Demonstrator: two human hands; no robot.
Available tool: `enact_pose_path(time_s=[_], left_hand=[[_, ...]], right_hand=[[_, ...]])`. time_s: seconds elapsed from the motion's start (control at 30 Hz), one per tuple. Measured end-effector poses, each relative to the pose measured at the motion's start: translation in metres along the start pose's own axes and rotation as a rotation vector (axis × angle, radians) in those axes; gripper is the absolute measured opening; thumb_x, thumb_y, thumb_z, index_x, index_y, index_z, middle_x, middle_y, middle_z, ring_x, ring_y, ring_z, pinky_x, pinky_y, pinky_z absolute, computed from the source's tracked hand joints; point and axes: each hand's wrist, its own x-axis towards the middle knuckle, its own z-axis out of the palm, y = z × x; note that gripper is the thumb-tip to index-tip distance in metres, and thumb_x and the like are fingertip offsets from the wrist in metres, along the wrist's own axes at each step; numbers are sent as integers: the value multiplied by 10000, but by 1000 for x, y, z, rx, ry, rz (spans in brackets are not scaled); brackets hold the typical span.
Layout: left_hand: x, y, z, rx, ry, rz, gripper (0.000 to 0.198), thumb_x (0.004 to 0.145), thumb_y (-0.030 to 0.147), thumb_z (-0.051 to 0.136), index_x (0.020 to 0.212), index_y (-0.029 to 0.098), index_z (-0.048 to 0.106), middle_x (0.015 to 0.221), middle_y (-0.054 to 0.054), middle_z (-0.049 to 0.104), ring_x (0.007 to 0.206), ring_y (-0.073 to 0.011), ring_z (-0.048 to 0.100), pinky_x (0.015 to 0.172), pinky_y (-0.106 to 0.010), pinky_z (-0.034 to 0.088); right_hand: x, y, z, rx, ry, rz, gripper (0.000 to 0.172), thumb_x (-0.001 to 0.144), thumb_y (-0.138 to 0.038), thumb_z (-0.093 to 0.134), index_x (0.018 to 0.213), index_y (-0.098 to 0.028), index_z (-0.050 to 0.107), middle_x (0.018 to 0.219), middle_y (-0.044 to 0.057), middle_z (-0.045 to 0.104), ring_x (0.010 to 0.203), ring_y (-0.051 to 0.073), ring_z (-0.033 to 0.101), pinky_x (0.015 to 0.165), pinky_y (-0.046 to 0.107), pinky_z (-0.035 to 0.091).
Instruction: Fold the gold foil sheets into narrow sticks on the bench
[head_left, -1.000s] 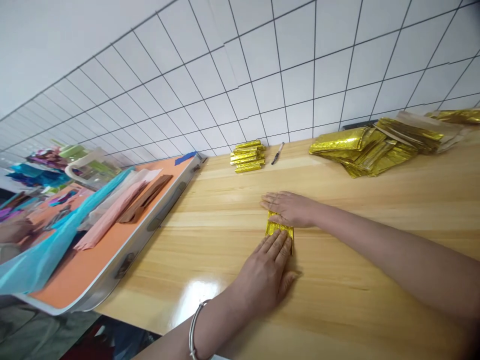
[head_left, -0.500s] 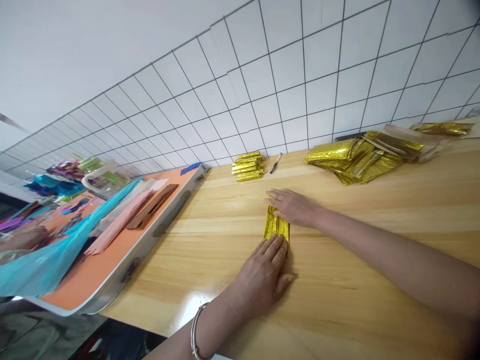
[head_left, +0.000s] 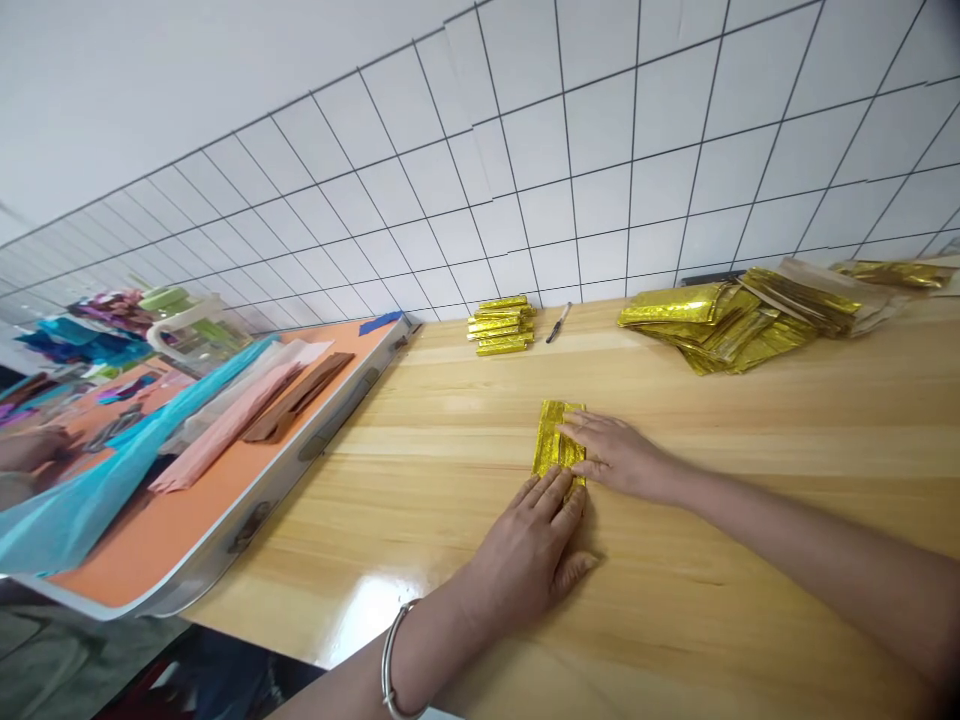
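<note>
A sheet of gold foil paper, with lengthwise creases, lies on the wooden table between my hands. My left hand rests flat on its near end, fingers stretched out and thumb apart. From the right, my right hand lays its outstretched fingers over the sheet's right edge; its fingertips cover part of the crease. Both hands look open, pressing on the paper rather than gripping it. Farther back sits a small stack of narrow folded gold strips, with a pen beside it.
A heap of gold foil sheets lies by the tiled wall at the right. On the left, an orange-topped case bears pink, brown and turquoise crepe paper and a clear jug. Another person's hand shows at the far left.
My right hand has moved from the sheet's far end nearer to me, along its right edge, uncovering the far end. My left hand stays on the near end. The view has shifted slightly.
</note>
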Motion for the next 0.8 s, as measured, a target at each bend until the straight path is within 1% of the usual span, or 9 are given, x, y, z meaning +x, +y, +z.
enact_pose_path(time_s=[0.13, 0.23, 0.4, 0.5, 0.6, 0.63, 0.67, 0.73, 0.8], left_hand=[[-1, 0, -1, -15, 19, 3, 569, 870, 427, 429, 1329, 100, 342, 1407, -184, 308, 1324, -304, 248, 1088, -484, 245], [-1, 1, -4, -21, 30, 7, 546, 867, 422, 437, 1307, 105, 372, 1363, -178, 355, 1290, -303, 300, 1077, -479, 266], [-1, 4, -4, -25, 54, 6, 509, 856, 404, 455, 1270, 110, 412, 1276, -163, 418, 1228, -294, 365, 1059, -465, 301], [-2, 5, -3, -21, 65, 13, 507, 856, 397, 454, 1272, 110, 409, 1279, -163, 415, 1240, -295, 347, 1064, -466, 291], [-2, 4, -2, -23, 62, 11, 512, 860, 402, 442, 1276, 105, 408, 1288, -168, 414, 1251, -296, 335, 1074, -465, 273], [-2, 4, -2, -22, 59, 9, 524, 862, 408, 436, 1285, 100, 400, 1296, -172, 409, 1257, -301, 328, 1076, -469, 267], [-2, 4, -2, -21, 55, 8, 540, 864, 415, 429, 1297, 93, 388, 1307, -177, 402, 1263, -306, 320, 1078, -474, 259], [-2, 3, -2, -23, 43, 2, 569, 870, 424, 414, 1322, 83, 359, 1328, -184, 388, 1277, -316, 302, 1082, -485, 245], [-2, 2, -1, -37, 27, -8, 582, 874, 430, 402, 1339, 86, 339, 1347, -184, 375, 1293, -321, 281, 1083, -492, 237]], right_hand=[[5, 1, -2, -27, 10, 48, 634, 811, -399, 520, 1373, -159, 350, 1443, 109, 316, 1319, 241, 277, 1071, 395, 244], [13, 8, -3, -52, 18, 126, 639, 797, -391, 537, 1371, -181, 350, 1433, 92, 339, 1310, 228, 297, 1066, 377, 253], [33, 29, -9, -91, 83, 231, 597, 800, -402, 542, 1339, -191, 396, 1411, 106, 374, 1301, 254, 310, 1054, 437, 248], [39, 31, -15, -114, 132, 236, 514, 830, -308, 509, 1313, -152, 429, 1411, 129, 367, 1311, 261, 288, 1060, 459, 228], [39, 18, -18, -128, 163, 168, 426, 870, -209, 414, 1288, -138, 463, 1418, 106, 363, 1331, 221, 249, 1085, 416, 206], [37, 12, -17, -128, 160, 118, 412, 884, -204, 382, 1282, -145, 471, 1416, 93, 370, 1334, 206, 243, 1088, 397, 212], [35, 6, -15, -125, 143, 26, 407, 894, -214, 363, 1276, -136, 479, 1408, 100, 382, 1332, 209, 248, 1083, 395, 230], [29, -5, -10, -118, 42, -119, 424, 910, -273, 343, 1293, -137, 461, 1399, 104, 395, 1324, 224, 271, 1069, 407, 261], [26, -10, -7, -127, -34, -136, 469, 923, -331, 310, 1337, -131, 404, 1410, 112, 375, 1321, 238, 277, 1064, 431, 261]])
